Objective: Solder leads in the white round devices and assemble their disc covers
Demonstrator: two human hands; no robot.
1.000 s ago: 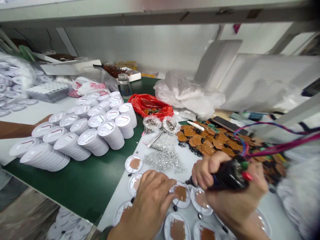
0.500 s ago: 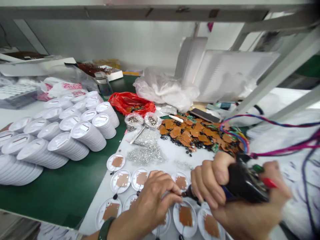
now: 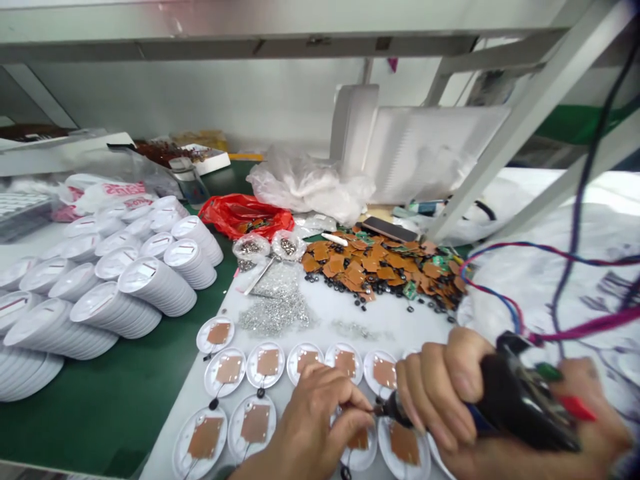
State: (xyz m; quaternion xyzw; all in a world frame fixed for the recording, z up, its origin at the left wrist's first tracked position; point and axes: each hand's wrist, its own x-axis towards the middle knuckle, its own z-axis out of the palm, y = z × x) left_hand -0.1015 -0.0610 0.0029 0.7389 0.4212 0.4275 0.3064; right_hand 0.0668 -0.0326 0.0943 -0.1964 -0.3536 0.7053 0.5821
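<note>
My right hand [image 3: 443,390] is wrapped around a black electric screwdriver [image 3: 525,403], held level with its nose to the left. My left hand [image 3: 317,420] has thumb and forefinger pinched at the screwdriver's tip; whatever small piece sits between them is hidden. Both hands are above rows of round white plastic caps [image 3: 389,440]. Each visible cap carries a square brown circuit board [image 3: 256,423], several with a wire leading to a small black round part [image 3: 261,393]. Some caps are partly covered by my hands.
Silvery screws [image 3: 275,310] lie heaped behind the caps, beside a pile of brown boards [image 3: 370,260]. Stacked white caps [image 3: 157,283] stand on the left. A red plastic bag [image 3: 245,213], a phone [image 3: 390,229] and cables [image 3: 590,327] are around; a shelf beam [image 3: 250,50] crosses above.
The view has shifted, so the bench contents appear further left and more of the cap rows shows. Both hands and the screwdriver appear slightly lower and further right, with the same grips.
</note>
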